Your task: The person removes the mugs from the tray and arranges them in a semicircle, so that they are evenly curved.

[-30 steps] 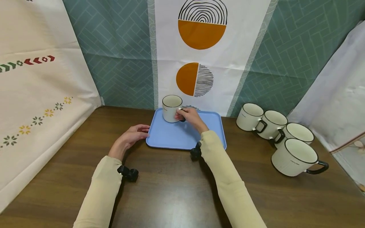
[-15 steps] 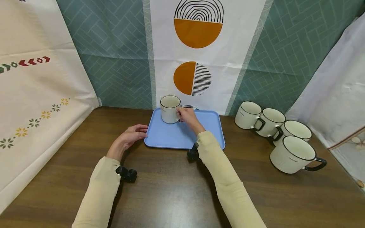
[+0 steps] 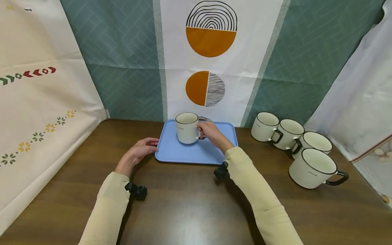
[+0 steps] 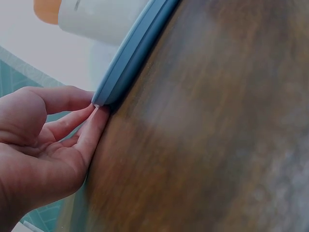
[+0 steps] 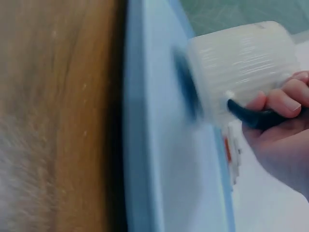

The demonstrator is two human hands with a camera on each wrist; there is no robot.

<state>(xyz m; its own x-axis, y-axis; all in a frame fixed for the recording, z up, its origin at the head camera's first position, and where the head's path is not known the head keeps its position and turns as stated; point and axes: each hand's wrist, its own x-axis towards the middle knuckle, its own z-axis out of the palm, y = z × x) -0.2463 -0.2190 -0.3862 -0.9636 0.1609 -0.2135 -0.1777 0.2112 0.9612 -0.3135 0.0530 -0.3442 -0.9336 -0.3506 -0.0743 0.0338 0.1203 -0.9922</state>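
A white mug (image 3: 185,132) with a black rim and dark handle is over the left half of a blue tray (image 3: 180,156). My right hand (image 3: 213,133) grips its handle (image 5: 258,118). Beneath the mug's base, the right wrist view shows a dark shadow on the tray and what looks like a small gap. At the tray's left edge, my left hand (image 3: 140,150) pinches the rim (image 4: 118,72) between thumb and fingers. In the left wrist view only the mug's side (image 4: 96,21) shows beyond that rim.
Several more white mugs with black handles, among them a larger one (image 3: 312,170) in front, stand together at the right of the brown table (image 3: 177,204). Patterned cloths (image 3: 128,68) hang close behind the tray and along both sides.
My right hand has brought the mug from near the tray's back edge toward me and slightly right. The left hand stays at the tray's left edge.
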